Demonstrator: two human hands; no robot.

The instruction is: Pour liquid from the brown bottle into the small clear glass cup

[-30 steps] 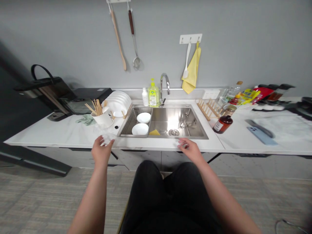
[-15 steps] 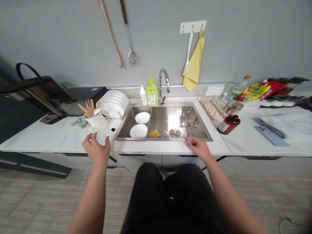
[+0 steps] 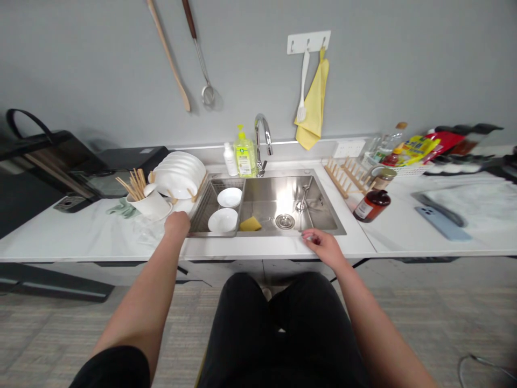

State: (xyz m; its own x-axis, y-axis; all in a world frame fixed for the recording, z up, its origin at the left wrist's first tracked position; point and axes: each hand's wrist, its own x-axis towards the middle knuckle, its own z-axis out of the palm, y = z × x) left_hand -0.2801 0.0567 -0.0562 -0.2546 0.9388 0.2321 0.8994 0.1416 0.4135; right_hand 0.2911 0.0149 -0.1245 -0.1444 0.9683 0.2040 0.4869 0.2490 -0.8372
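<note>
My left hand (image 3: pixel 176 225) is over the counter, left of the sink's drainer basket (image 3: pixel 194 227). It is close to the white holder (image 3: pixel 150 209) of chopsticks, and its fingers are hidden behind the back of the hand. At the sink's front rim, my right hand (image 3: pixel 323 247) has its fingers curled in; what they hold, if anything, I cannot make out. Two white bowls, a far one (image 3: pixel 229 197) and a near one (image 3: pixel 223 221), sit in the drainer basket. A yellow sponge (image 3: pixel 250 223) lies in the steel sink (image 3: pixel 269 196), left of the drain (image 3: pixel 285 221).
White plates (image 3: pixel 177 175) stand in a rack at the left. Behind the sink are a yellow-green soap bottle (image 3: pixel 244 157), a white bottle (image 3: pixel 230 160) and the faucet (image 3: pixel 262 145). Rightward are a wooden rack (image 3: pixel 343 180), a brown bottle (image 3: pixel 372 206) and a phone (image 3: pixel 442 222).
My left hand has moved forward and right toward the drainer basket; its spread fingers are now out of sight. My right hand stays at the sink rim. The view has shifted slightly.
</note>
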